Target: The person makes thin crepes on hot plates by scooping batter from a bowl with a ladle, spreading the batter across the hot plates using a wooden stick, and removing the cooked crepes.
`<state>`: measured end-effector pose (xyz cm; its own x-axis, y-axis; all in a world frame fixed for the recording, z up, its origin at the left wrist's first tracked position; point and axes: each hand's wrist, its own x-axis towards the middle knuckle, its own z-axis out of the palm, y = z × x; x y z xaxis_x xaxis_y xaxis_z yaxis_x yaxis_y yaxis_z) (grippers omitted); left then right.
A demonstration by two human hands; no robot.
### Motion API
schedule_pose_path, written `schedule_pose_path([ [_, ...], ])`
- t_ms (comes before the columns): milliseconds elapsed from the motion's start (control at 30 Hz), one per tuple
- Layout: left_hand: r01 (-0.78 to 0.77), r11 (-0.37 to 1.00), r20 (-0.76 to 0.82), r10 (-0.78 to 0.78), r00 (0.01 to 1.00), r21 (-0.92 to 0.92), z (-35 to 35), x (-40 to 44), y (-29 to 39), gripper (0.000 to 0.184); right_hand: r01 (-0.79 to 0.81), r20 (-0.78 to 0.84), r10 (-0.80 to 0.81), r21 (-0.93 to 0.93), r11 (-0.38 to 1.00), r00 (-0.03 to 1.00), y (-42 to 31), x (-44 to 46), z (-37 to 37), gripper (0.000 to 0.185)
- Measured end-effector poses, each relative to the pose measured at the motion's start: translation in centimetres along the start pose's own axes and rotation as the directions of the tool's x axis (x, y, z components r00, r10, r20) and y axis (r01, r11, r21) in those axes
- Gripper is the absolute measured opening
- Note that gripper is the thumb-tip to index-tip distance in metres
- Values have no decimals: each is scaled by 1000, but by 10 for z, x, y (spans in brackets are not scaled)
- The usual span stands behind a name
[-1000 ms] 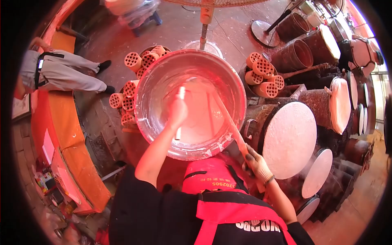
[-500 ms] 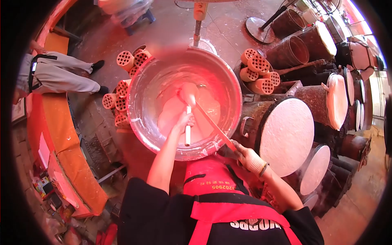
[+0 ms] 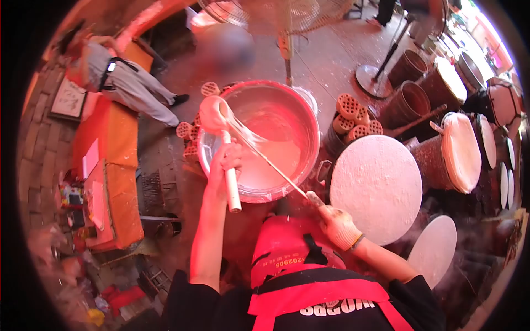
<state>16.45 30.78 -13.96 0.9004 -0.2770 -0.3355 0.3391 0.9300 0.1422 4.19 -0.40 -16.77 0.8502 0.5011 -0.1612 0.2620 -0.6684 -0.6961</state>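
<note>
My left hand (image 3: 232, 156) is wrapped round the pale, tube-like handle of a ladle (image 3: 214, 113), its wet scoop raised over the left rim of a large metal basin (image 3: 314, 127). Pale, thick batter (image 3: 279, 157) lies in the basin, and a stretched sheet of it trails off the scoop. In my right hand (image 3: 338, 223), which wears a whitish work glove, is the grip of a long, thin spatula (image 3: 276, 168). Its blade slants up across the basin towards the ladle; batter hides the far end.
A large round griddle (image 3: 376, 190) coated pale stands right of the basin, with a smaller one (image 3: 433, 251) nearer me. Perforated briquettes (image 3: 349, 106) are stacked on both sides. Beyond the basin stands a fan (image 3: 284, 16). A person (image 3: 135, 83) is beside the orange-covered table (image 3: 118, 176).
The ladle has risen out of the batter to the basin's left rim, with my left hand on it. The spatula's blade now lies flatter towards the scoop. The camera view has shifted.
</note>
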Motion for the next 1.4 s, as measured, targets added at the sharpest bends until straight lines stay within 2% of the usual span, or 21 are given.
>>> schedule_pose_path([
  [167, -125, 937, 96, 98, 990, 328, 120, -58, 48, 15, 73, -297, -163, -292, 954, 941, -10, 4, -63, 59],
  [300, -311, 631, 171, 275, 946, 711, 184, -91, 78, 11, 83, -632, -349, -410, 908, 692, -38, 10, -94, 58],
  [367, -151, 562, 11, 244, 970, 813, 176, -85, 90, 9, 80, -640, -366, -429, 900, 676, -46, 15, -85, 57],
  [400, -73, 579, -58, 204, 977, 812, 162, -74, 96, 12, 79, -632, -371, -439, 895, 681, -48, 17, -73, 56],
  [433, 84, 757, -205, 68, 976, 648, 151, -68, 99, 10, 45, -612, -340, -444, 895, 714, -48, 19, -58, 54],
  [500, 393, 894, -317, -317, 894, 216, 129, -60, 108, 11, -84, -536, -253, -526, 846, 806, -32, 13, -18, 53],
  [567, 485, 808, -385, -352, 853, 335, 80, -56, 103, 12, -130, -559, -216, -514, 848, 800, -41, -30, 3, 54],
  [600, 434, 542, -416, -163, 895, 720, 29, -29, 111, 13, -144, -572, -212, -513, 846, 792, -43, -49, 11, 55],
  [633, 110, 356, -160, 113, 981, 928, 35, -77, 60, 12, -182, -588, -182, -505, 844, 788, -35, -71, 21, 55],
  [667, 47, 255, -83, 133, 988, 966, 21, -93, 30, 10, -216, -596, -183, -535, 817, 782, -25, -98, 34, 57],
  [733, 332, 382, -287, -171, 943, 862, 2, -88, 3, 12, -319, -622, -117, -543, 777, 774, -15, -149, 67, 61],
  [767, 523, 385, -398, -359, 844, 761, -9, -60, -1, 14, -388, -610, 11, -489, 781, 792, -22, -173, 79, 59],
  [800, 777, 579, -520, -598, 610, 246, 14, -61, -19, 20, -437, -629, 68, -455, 776, 775, -28, -199, 95, 60],
  [833, 834, 531, -504, -685, 526, 148, 9, -58, -38, 20, -487, -651, 119, -422, 765, 750, -33, -226, 107, 60],
  [900, 883, 351, -491, -736, 466, 311, 12, -62, -83, 20, -589, -706, 203, -358, 725, 679, -48, -287, 130, 62],
  [1033, 974, -1, -542, -831, 126, 228, 49, -66, -180, 21, -723, -805, 323, -179, 668, 498, -94, -416, 199, 77],
  [1067, 947, -79, -602, -787, 133, 312, 60, -74, -210, 20, -769, -826, 356, -138, 624, 437, -108, -436, 216, 77],
  [1233, 695, -507, -734, -677, 43, 509, 117, -130, -361, 12, -798, -890, 443, 340, 497, -104, -161, -484, 271, 57],
  [1300, 651, -659, -736, -640, -222, 376, 131, -147, -432, 7, -664, -859, 483, 461, 589, -168, -160, -503, 278, 48],
  [1367, 421, -689, -756, -655, -11, 590, 150, -195, -503, 9, -473, -751, 572, 656, 588, -330, -166, -522, 271, 39],
  [1400, 285, -693, -721, -693, -11, 662, 148, -205, -540, 12, -372, -683, 645, 729, 574, -342, -167, -536, 262, 38],
])
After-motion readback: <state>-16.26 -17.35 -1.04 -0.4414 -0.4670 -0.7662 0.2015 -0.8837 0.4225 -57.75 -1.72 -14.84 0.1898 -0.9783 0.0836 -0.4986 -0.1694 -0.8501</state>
